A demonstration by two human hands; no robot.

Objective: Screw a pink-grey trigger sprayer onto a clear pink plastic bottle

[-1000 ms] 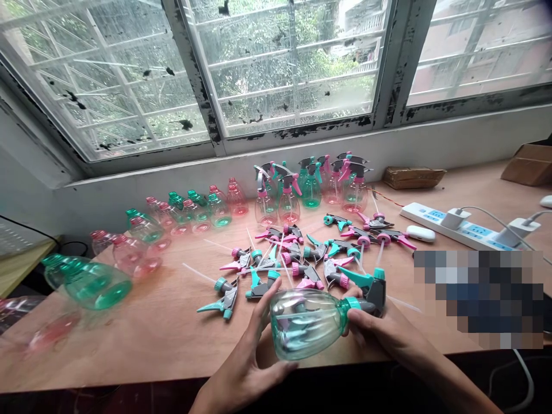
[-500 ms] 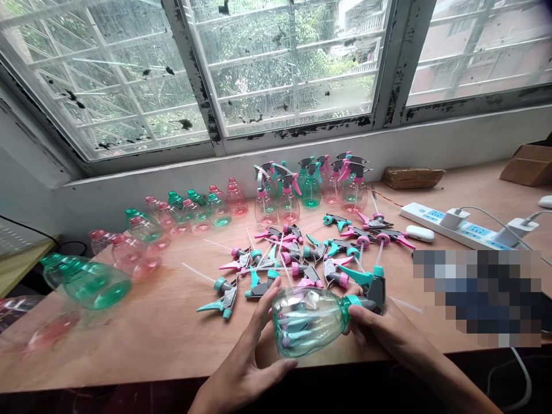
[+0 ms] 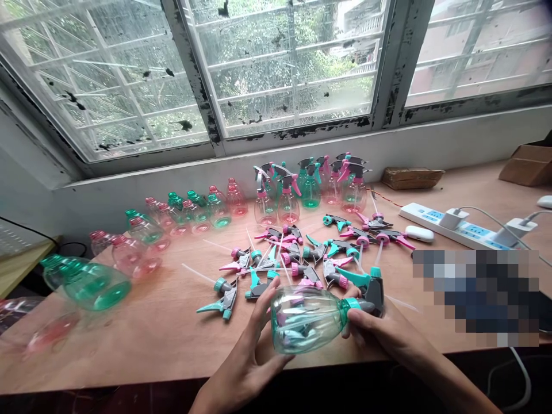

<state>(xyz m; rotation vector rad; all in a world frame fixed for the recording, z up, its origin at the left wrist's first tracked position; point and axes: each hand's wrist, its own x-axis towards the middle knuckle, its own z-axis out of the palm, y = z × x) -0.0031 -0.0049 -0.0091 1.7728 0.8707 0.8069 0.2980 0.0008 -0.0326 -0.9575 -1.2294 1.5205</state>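
A clear green spray bottle (image 3: 306, 322) lies sideways in the air over the table's front edge, its base toward the left. My left hand (image 3: 254, 351) is closed around the base end, thumb below and fingers above. At the neck, my right hand (image 3: 371, 328) grips the turquoise collar of the grey and turquoise spray head (image 3: 376, 290), which sits on the bottle's mouth. Just beyond the bottle lie several loose trigger spray heads (image 3: 306, 273), pink or turquoise with grey, their thin tubes pointing various ways.
Headless green and pink bottles (image 3: 194, 210) stand in a row at the back left. Bottles with spray heads (image 3: 310, 187) stand below the window. On the right are a power strip (image 3: 452, 224), a white earbud case (image 3: 419, 233) and a brown block (image 3: 413, 177).
The bottle has shifted very slightly to the left and up, and turned a little in my hands. Both hands keep their hold; the things on the table have not moved.
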